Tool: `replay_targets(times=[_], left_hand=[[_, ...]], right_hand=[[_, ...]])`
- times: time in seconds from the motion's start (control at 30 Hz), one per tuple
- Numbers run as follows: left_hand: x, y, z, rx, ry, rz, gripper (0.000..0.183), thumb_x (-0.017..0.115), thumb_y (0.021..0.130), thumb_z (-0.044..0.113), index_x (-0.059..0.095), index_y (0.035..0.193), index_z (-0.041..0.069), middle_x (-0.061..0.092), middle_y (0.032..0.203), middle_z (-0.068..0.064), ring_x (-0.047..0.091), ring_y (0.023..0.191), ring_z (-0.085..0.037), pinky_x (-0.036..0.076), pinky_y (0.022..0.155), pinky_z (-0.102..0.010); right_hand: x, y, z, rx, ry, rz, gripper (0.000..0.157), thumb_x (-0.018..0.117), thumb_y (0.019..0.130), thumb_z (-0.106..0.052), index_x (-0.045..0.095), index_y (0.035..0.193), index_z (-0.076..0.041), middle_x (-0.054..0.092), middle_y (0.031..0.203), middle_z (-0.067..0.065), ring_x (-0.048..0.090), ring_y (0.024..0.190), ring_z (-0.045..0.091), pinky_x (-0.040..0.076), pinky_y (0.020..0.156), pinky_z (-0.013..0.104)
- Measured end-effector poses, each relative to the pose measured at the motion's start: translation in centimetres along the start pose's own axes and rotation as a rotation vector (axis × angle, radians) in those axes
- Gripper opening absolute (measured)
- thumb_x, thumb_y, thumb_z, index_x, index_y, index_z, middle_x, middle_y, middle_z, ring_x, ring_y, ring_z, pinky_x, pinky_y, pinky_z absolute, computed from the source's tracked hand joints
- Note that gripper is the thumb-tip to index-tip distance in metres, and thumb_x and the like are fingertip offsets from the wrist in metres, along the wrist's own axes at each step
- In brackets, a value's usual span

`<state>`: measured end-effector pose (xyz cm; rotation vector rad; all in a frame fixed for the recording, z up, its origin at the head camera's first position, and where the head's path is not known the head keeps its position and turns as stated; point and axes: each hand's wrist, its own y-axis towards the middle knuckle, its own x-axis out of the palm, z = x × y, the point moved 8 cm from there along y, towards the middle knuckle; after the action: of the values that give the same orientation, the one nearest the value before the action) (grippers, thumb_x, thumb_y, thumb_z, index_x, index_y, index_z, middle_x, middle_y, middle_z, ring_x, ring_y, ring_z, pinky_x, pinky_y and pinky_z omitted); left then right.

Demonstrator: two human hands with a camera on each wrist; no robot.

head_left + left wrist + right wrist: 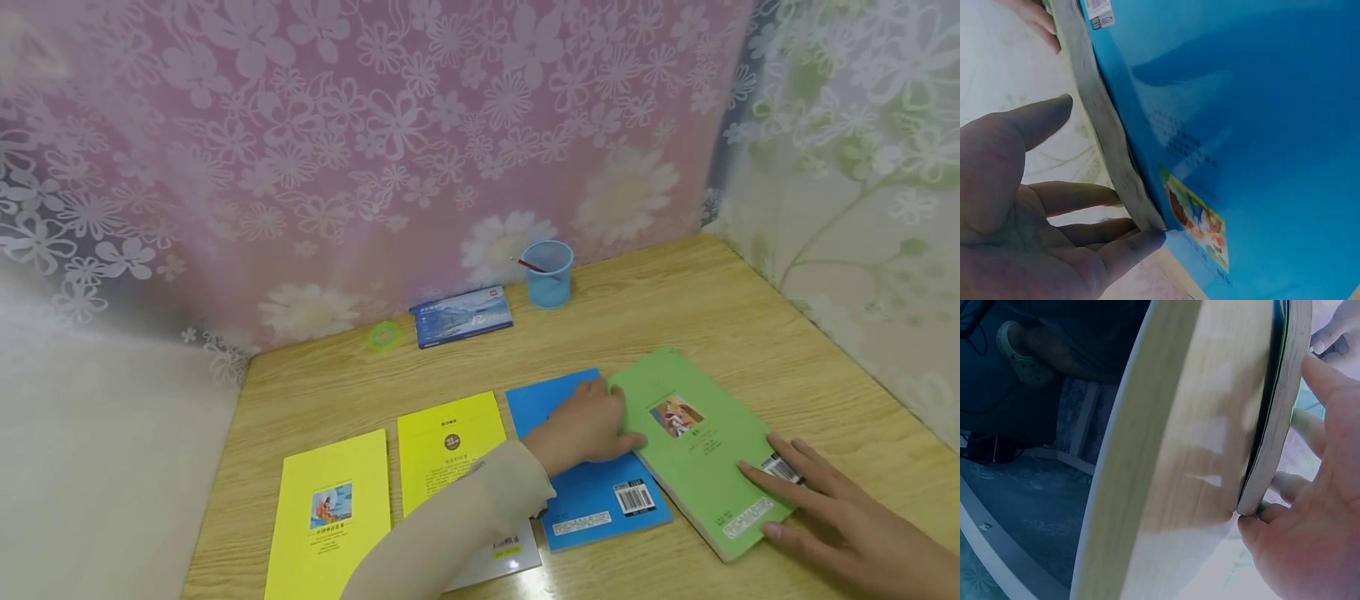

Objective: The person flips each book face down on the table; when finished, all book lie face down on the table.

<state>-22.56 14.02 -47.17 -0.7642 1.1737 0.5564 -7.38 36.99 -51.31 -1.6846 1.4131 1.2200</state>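
A green book [697,450] with a small picture and a barcode on its cover lies at the right of a row of books, between both hands. My left hand [588,425] reaches over the blue book [600,508] and touches the green book's left edge; in the left wrist view its thumb stands apart from the fingers beside the page block [1113,125]. On the green book's lower right part, my right hand [840,525] rests with fingers extended over the cover and edge. The right wrist view shows its fingertips [1254,525] against the book's pages.
Two yellow books, one at the far left [330,517] and one in the middle [450,433], lie left of the blue one. Behind stand a blue mesh pen cup [549,287] with a pencil, a flat blue box [465,318] and a green tape roll [385,336]. Floral curtains enclose the table.
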Motion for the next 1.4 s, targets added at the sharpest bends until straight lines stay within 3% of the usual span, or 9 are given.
replay_targets(times=[0.2, 0.43, 0.63, 0.77, 0.97, 1.4], left_hand=[[0.6, 0.8, 0.3, 0.051, 0.01, -0.011, 0.091, 0.059, 0.098, 0.067, 0.036, 0.163, 0.008, 0.025, 0.174, -0.014, 0.027, 0.162, -0.024, 0.039, 0.126, -0.031], [0.5, 2.0, -0.4, 0.106, -0.02, 0.036, 0.085, 0.066, 0.095, 0.066, 0.04, 0.163, 0.021, 0.028, 0.173, -0.012, 0.031, 0.161, -0.025, 0.043, 0.123, -0.035], [0.1, 2.5, -0.4, 0.159, 0.029, 0.06, 0.079, 0.07, 0.094, 0.064, 0.047, 0.159, 0.025, 0.033, 0.171, -0.009, 0.035, 0.159, -0.023, 0.043, 0.123, -0.034], [0.1, 2.8, -0.2, 0.184, 0.022, 0.046, 0.079, 0.069, 0.095, 0.063, 0.045, 0.16, 0.025, 0.032, 0.172, -0.009, 0.034, 0.159, -0.023, 0.04, 0.126, -0.034], [0.2, 3.5, 0.0, 0.212, 0.005, 0.014, 0.081, 0.068, 0.096, 0.062, 0.041, 0.163, 0.025, 0.029, 0.174, -0.008, 0.029, 0.162, -0.022, 0.034, 0.129, -0.032], [0.7, 5.0, 0.6, 0.198, -0.055, -0.067, 0.082, 0.064, 0.098, 0.061, 0.029, 0.167, 0.032, 0.017, 0.178, -0.001, 0.02, 0.164, -0.016, 0.031, 0.13, -0.03]], right_hand=[[0.8, -0.5, 0.0, 0.034, 0.031, -0.029, 0.067, 0.077, 0.097, -0.035, 0.048, 0.158, -0.035, 0.009, 0.179, 0.008, -0.018, 0.162, 0.007, -0.017, 0.102, -0.001], [0.5, -0.5, 0.0, 0.064, 0.005, -0.023, 0.06, 0.075, 0.097, -0.042, 0.052, 0.154, -0.041, 0.016, 0.177, 0.006, -0.018, 0.153, -0.014, -0.014, 0.099, -0.007], [0.2, -0.6, -0.5, -0.013, -0.005, 0.048, 0.064, 0.082, 0.091, -0.03, 0.058, 0.15, -0.036, 0.018, 0.177, 0.003, -0.013, 0.154, -0.015, -0.01, 0.105, -0.007], [-0.3, -0.6, -0.9, -0.056, -0.016, 0.101, 0.068, 0.087, 0.086, -0.022, 0.061, 0.148, -0.034, 0.021, 0.175, 0.0, -0.008, 0.154, -0.016, -0.005, 0.108, -0.007], [-0.6, -0.7, -1.0, -0.058, -0.01, 0.112, 0.068, 0.087, 0.086, -0.021, 0.061, 0.148, -0.033, 0.022, 0.175, 0.004, -0.005, 0.154, -0.017, -0.002, 0.108, -0.008], [-1.6, -1.3, -0.8, -0.129, -0.044, 0.2, 0.072, 0.092, 0.076, -0.013, 0.068, 0.142, -0.03, 0.029, 0.173, 0.001, 0.007, 0.153, -0.018, 0.004, 0.111, -0.007]])
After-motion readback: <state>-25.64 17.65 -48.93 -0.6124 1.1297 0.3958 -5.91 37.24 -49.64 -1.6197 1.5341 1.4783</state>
